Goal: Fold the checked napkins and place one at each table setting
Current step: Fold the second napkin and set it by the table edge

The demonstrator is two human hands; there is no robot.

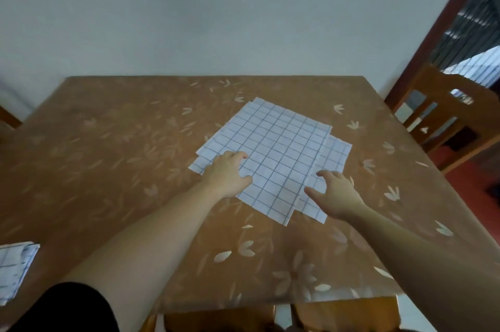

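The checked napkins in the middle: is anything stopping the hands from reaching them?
Nothing visible is in the way. The left hand already rests on the white, blue-checked cloth napkins, and the right hand is at their right edge.

I'm looking at a plain pale wall (216, 12) straight ahead, evenly lit, no hard shadows. The desk (113, 142) wears a brown cloth printed with pale leaves and flowers. On my right, a wooden chair (443, 115) with a slatted back, a dark red-brown door frame (443, 26) behind it, reddish floor (481, 169) below.
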